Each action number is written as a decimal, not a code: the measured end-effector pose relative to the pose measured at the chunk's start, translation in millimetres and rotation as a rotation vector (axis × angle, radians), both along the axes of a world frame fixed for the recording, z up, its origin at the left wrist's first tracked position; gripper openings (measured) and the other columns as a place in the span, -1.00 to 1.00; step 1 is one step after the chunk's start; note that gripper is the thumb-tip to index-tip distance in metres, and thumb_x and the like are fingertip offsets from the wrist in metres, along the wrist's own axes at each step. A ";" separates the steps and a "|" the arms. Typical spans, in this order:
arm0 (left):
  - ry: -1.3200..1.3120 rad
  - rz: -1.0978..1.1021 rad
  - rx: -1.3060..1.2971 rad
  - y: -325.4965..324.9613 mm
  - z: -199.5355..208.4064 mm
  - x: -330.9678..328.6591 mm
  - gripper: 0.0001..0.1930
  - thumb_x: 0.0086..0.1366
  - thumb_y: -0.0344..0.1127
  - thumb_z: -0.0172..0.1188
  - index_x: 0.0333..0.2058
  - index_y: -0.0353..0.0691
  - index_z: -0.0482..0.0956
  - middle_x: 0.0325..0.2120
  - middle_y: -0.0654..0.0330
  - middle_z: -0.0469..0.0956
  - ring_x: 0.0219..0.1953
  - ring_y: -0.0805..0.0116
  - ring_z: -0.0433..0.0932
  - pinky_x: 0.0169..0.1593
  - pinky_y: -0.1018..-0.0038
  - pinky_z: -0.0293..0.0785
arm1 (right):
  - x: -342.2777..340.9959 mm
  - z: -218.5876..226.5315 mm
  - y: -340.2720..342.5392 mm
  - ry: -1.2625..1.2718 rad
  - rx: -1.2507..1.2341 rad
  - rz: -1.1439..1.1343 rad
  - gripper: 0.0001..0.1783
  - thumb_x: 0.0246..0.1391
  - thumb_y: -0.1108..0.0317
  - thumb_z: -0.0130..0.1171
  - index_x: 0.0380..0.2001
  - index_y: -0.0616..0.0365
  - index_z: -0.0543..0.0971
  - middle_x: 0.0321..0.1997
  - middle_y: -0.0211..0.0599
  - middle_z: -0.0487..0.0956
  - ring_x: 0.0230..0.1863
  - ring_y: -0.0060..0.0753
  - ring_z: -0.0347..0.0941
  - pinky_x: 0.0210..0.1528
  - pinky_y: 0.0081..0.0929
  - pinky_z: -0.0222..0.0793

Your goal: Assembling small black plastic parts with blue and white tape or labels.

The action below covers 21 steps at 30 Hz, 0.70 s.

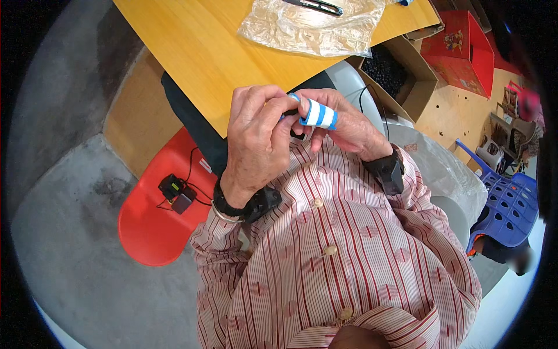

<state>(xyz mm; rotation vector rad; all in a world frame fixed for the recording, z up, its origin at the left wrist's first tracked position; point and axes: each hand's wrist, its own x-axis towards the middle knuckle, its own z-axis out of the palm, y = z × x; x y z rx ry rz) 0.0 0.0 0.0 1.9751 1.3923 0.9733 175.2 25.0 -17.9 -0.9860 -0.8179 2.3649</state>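
My left hand (256,128) and my right hand (349,125) meet in front of my chest, near the table's edge. Blue and white striped wrapping (318,114) covers my right thumb. The fingertips of both hands press together around a small dark piece (290,112), mostly hidden by the fingers, so its kind cannot be made out. Bits of blue also show at the left fingertips. A black strapped device sits on each wrist.
The yellow wooden table (192,52) holds a clear plastic bag (308,32) and a black cutter-like tool (319,6). A cardboard box (421,93) of small black pieces stands right, near a red box (462,52). A red stool (151,227) bears black adapters (177,193); a blue plastic chair (505,200) stands right.
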 end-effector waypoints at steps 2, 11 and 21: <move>-0.003 0.002 -0.009 0.8 0.0 1.4 -0.85 0.01 -0.52 0.18 -0.37 -0.32 0.54 -0.31 0.06 0.50 -0.22 0.08 0.45 -0.13 0.32 0.39 | 1.0 3.6 1.5 -0.036 -0.038 -0.008 -0.53 0.11 -0.05 0.13 -0.27 0.23 0.54 -0.43 -0.40 0.50 -0.41 -0.67 0.43 -0.59 -0.73 0.47; -0.039 -0.008 -0.046 -0.7 -0.6 -0.5 -0.82 -0.01 -0.54 0.13 -0.35 -0.29 0.53 -0.30 0.08 0.47 -0.22 0.05 0.41 -0.13 0.27 0.37 | -2.3 4.5 0.1 -0.080 0.023 -0.005 -0.54 0.14 -0.05 0.10 -0.33 0.21 0.55 -0.47 -0.41 0.50 -0.45 -0.68 0.42 -0.57 -0.76 0.42; -0.088 0.018 -0.071 -2.1 -10.2 2.7 -0.76 -0.05 -0.59 0.11 -0.33 -0.27 0.53 -0.30 0.06 0.49 -0.21 0.03 0.43 -0.13 0.27 0.39 | -11.5 5.6 -8.9 -0.300 0.188 -0.064 -0.54 0.11 -0.03 0.17 -0.40 0.24 0.53 -0.52 -0.46 0.47 -0.53 -0.72 0.38 -0.56 -0.74 0.29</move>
